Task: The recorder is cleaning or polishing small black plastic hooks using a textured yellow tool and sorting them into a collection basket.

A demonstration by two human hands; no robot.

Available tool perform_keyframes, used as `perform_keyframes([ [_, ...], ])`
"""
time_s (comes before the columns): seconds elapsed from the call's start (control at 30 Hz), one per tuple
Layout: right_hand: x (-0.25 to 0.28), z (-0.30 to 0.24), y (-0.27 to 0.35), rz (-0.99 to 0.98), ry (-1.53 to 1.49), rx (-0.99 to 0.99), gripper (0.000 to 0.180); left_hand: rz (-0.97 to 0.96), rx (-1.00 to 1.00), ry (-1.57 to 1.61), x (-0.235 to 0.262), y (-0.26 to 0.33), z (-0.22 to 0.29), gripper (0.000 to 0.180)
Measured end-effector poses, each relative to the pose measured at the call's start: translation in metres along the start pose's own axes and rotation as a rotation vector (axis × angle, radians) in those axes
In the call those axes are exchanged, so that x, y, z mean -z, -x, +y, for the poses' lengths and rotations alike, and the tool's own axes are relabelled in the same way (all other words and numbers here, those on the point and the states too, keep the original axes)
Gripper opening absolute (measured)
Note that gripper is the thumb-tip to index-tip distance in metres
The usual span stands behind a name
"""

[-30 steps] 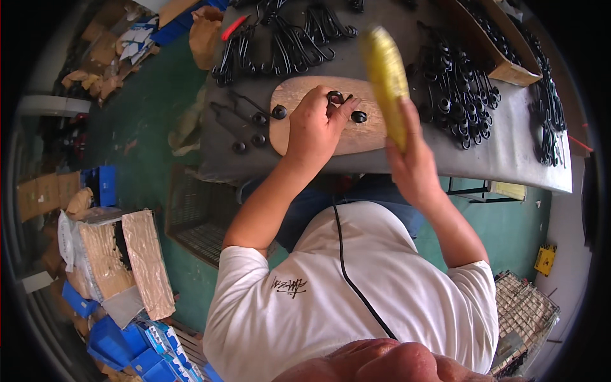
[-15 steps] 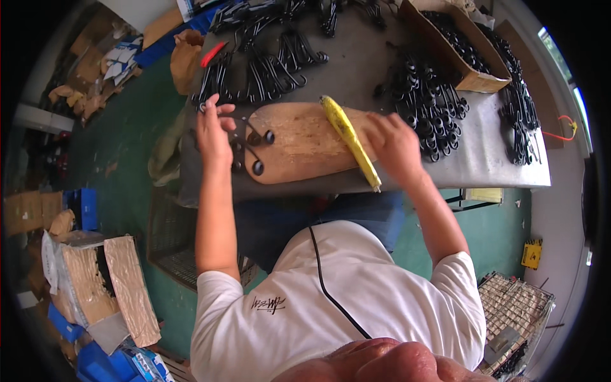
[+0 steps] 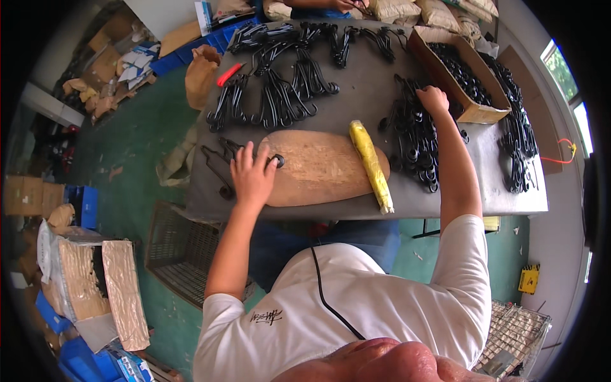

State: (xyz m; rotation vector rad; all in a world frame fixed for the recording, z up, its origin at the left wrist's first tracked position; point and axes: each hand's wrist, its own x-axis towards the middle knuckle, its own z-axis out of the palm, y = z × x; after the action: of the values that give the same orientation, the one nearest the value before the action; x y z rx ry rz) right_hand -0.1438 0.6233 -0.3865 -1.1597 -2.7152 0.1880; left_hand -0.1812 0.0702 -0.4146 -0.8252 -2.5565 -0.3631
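A wooden board (image 3: 312, 181) with rounded ends lies on the dark tabletop in front of me, and a roll wrapped in yellow plastic (image 3: 371, 167) rests across its right end. My left hand (image 3: 253, 178) has its fingers spread over the board's left end, touching a black hook with a round end (image 3: 278, 160). More black hooks (image 3: 219, 169) lie just left of that hand. Farther right, my right hand (image 3: 434, 100) has its fingers curled down at the far side of a pile of black hooks (image 3: 414, 137). What its fingertips grip is hidden.
Bundles of black hooks (image 3: 283, 105) line the table's far left, with a red-handled tool (image 3: 229, 74) beside them. A cardboard box (image 3: 480, 113) of black parts stands at the far right. Another person's hand (image 3: 347, 5) shows beyond the table. A plastic crate (image 3: 184, 254) sits on the floor.
My right hand has gone from beside the yellow roll to the hook pile at the far right. My left hand has moved right and nearer, onto the board's left end. The view has shifted.
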Motion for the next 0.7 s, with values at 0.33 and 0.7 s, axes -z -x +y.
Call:
perform_keyframes([
  [0.33,-0.005,0.010,0.016,0.102,-0.467,0.121,0.029,-0.020,-0.143,0.041,0.013,0.007,-0.048,0.038],
  [0.7,0.062,-0.108,0.198,0.399,-0.789,0.668,0.013,-0.149,0.432,1.545,0.033,-0.045,0.057,0.075],
])
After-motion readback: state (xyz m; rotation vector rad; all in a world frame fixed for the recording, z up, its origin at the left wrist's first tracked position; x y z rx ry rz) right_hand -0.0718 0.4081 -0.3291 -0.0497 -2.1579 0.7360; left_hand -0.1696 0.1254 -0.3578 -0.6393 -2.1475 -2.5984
